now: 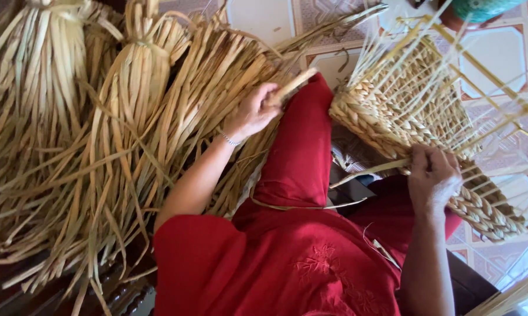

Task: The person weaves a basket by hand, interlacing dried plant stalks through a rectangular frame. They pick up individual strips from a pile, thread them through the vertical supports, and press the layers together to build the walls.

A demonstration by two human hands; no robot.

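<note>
— Where's the left hand (pixel 253 111)?

— Centre of the frame, its grip pinching a dried reed strip (pixel 296 82) at the edge of the reed bundles (pixel 100 117) filling the left half.

— And the right hand (pixel 432 178)?

— Right of centre, fingers closed on the half-woven basket (pixel 416 117), which rests tilted on the lap in red cloth (pixel 299 152). It seems to pinch a loose strand (pixel 369 169) too, though the fingers hide that.

— Beneath it?

— Patterned floor tiles (pixel 498 52), upper right.
</note>
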